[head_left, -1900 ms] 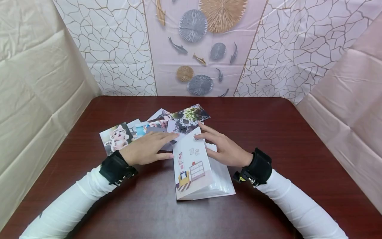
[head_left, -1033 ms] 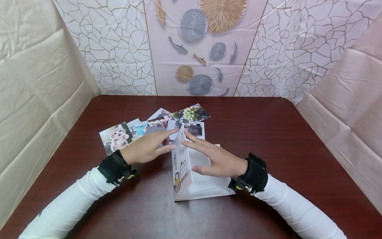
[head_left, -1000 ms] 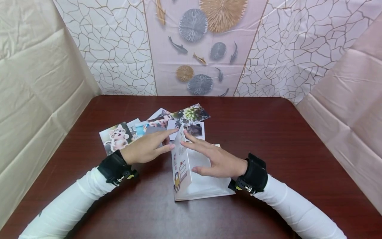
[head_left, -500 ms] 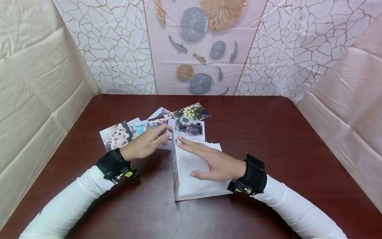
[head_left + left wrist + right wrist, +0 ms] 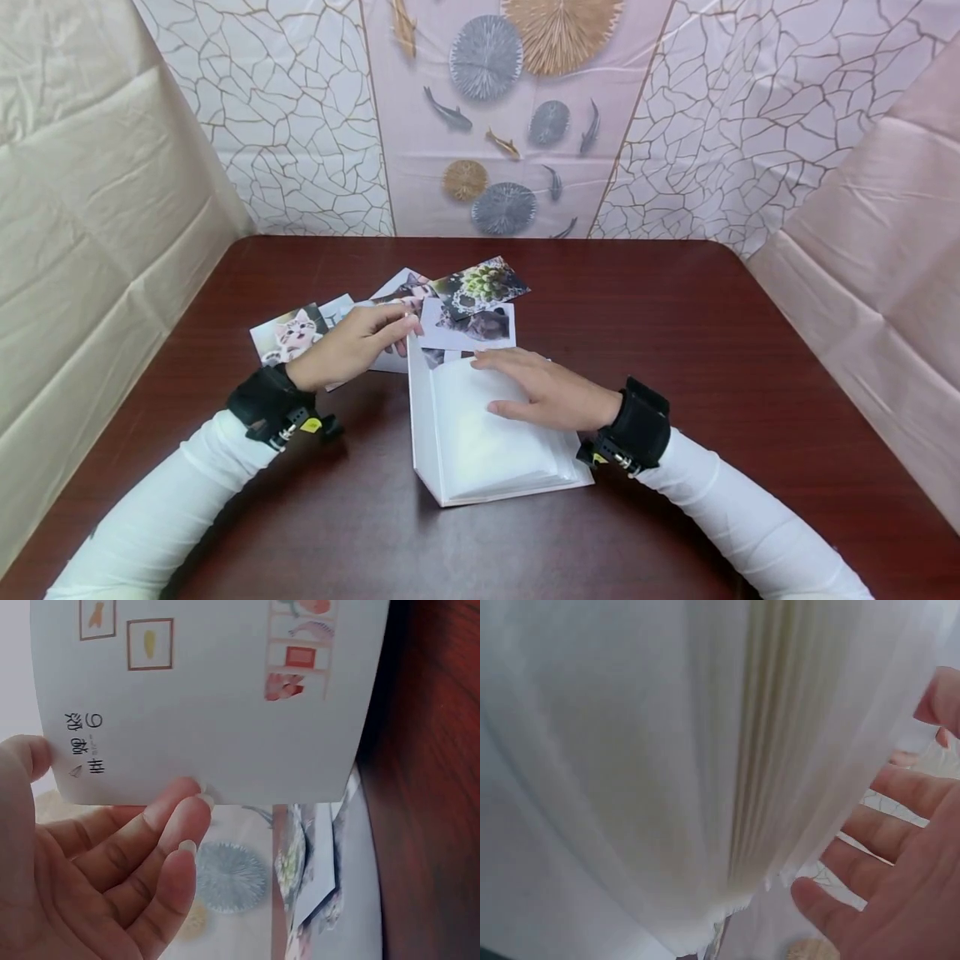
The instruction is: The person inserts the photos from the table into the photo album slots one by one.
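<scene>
Pinching album cover [image 5: 424,421], now tipped leftward past upright, in left hand [image 5: 352,346]; extending loose-fingered right hand [image 5: 551,387] over white pages [image 5: 487,450], more fully bared and reachable.

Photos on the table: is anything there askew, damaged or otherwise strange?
Yes, askew: beyond the open photo album, the succulent photo lies skewed, overlapping the grey cat photo, and the kitten photo is angled too. No damage shows.

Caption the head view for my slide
Left hand holding the raised album cover, right hand over the pages, loose photos behind.
</scene>
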`<state>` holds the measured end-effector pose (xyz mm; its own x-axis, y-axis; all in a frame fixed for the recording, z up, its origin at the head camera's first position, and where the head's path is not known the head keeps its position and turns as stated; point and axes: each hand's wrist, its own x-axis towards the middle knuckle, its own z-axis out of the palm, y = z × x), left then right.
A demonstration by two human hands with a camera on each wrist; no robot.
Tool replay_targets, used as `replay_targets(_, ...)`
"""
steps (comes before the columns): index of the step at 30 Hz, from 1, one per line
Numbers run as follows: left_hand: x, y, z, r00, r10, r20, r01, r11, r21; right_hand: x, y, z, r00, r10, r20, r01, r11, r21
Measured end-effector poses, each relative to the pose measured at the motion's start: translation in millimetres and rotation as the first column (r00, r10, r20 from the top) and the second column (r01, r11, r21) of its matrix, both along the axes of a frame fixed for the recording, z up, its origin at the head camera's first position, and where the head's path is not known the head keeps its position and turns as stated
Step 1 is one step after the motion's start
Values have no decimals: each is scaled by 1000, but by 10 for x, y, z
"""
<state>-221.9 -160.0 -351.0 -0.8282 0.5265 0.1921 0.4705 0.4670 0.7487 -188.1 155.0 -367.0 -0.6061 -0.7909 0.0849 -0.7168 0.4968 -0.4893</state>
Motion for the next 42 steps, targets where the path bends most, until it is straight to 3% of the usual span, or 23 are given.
replay_targets(5, -16, -76, 58, 1000, 14, -28, -15, 999, -46, -24, 12, -17, 1000, -27, 6, 27, 998, 60)
replay_targets(8, -23, -142, 106, 999, 17, -49, -23, 993, -116, -42, 18, -33, 999, -46, 29, 43, 995, 92)
replay_targets(14, -45, -311, 191, 994, -40, -106, 7, 955, -295, -75, 41, -78, 996, -74, 44, 67, 987, 146)
replay_targets(19, -86, -393, 188, 997, -66, -38, 47, 932, -359, -94, 60, -104, 996, -84, 41, 77, 986, 147)
replay_targets(23, -113, -433, 165, 997, -83, 10, 81, 926, -368, -94, 66, -95, 994, -94, 49, 86, 984, 153)
replay_targets(33, -169, -540, 125, 984, -128, 121, 169, 881, -442, -114, 81, -66, 996, -90, 27, 84, 980, 179)
replay_targets(42, -217, -483, -51, 983, -135, 123, 180, 841, -511, -108, 74, -42, 995, -96, 40, 88, 982, 167)
